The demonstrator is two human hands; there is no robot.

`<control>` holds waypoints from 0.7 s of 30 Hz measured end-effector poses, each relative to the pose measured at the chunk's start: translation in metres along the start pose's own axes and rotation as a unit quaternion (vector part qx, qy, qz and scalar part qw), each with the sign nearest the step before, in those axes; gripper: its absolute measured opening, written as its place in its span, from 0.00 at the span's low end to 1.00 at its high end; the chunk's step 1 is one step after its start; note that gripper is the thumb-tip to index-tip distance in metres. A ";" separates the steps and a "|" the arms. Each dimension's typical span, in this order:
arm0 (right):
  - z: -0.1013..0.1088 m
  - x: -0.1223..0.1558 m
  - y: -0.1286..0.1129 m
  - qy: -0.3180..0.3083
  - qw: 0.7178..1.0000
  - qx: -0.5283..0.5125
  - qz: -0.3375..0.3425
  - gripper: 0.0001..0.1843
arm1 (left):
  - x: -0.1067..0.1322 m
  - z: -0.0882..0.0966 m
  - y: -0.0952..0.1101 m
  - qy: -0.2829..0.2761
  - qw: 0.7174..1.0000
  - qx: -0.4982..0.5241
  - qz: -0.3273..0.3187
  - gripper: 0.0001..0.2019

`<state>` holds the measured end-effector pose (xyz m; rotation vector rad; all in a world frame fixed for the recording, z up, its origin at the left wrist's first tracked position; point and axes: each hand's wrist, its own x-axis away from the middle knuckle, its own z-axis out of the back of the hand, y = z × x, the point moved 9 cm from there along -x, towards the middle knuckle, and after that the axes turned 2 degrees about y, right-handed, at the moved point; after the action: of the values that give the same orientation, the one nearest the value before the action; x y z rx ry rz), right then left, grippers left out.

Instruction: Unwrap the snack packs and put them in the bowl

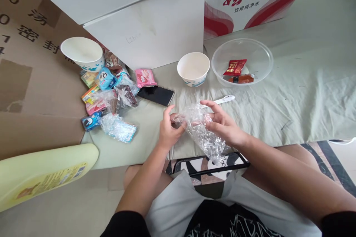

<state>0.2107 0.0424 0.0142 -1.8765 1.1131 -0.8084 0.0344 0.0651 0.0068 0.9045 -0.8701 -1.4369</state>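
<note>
Both my hands hold a crumpled clear plastic bag (200, 129) above the near edge of the pale green cloth (292, 96). My left hand (167, 130) pinches the bag's left end with curled fingers. My right hand (224, 124) grips its right side, fingers partly spread over the plastic. Something pinkish shows faintly inside the bag; I cannot make it out. The bag's lower end hangs toward my lap.
A pile of wrapped snacks (108, 96) lies at the left beside a paper cup (82, 53). A black phone (156, 95), a white paper bowl (193, 68), a white pen (224, 99) and a clear plastic bowl (260, 55) holding red packets sit ahead. Boxes stand behind.
</note>
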 end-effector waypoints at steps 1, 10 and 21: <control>-0.002 0.001 0.002 -0.012 1.000 0.003 -0.012 0.38 | 0.000 0.000 0.003 -0.002 1.000 -0.009 -0.012 0.31; -0.004 -0.003 0.002 -0.014 0.998 0.056 0.008 0.30 | 0.002 -0.005 0.021 -0.064 0.995 0.055 -0.060 0.26; 0.010 -0.005 0.004 0.064 0.956 0.281 0.058 0.27 | 0.006 -0.015 -0.026 -0.048 0.947 0.277 0.158 0.24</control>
<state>0.2152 0.0487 0.0056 -1.2889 0.9323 -1.0603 0.0369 0.0602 -0.0233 1.0503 -1.4653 -0.9721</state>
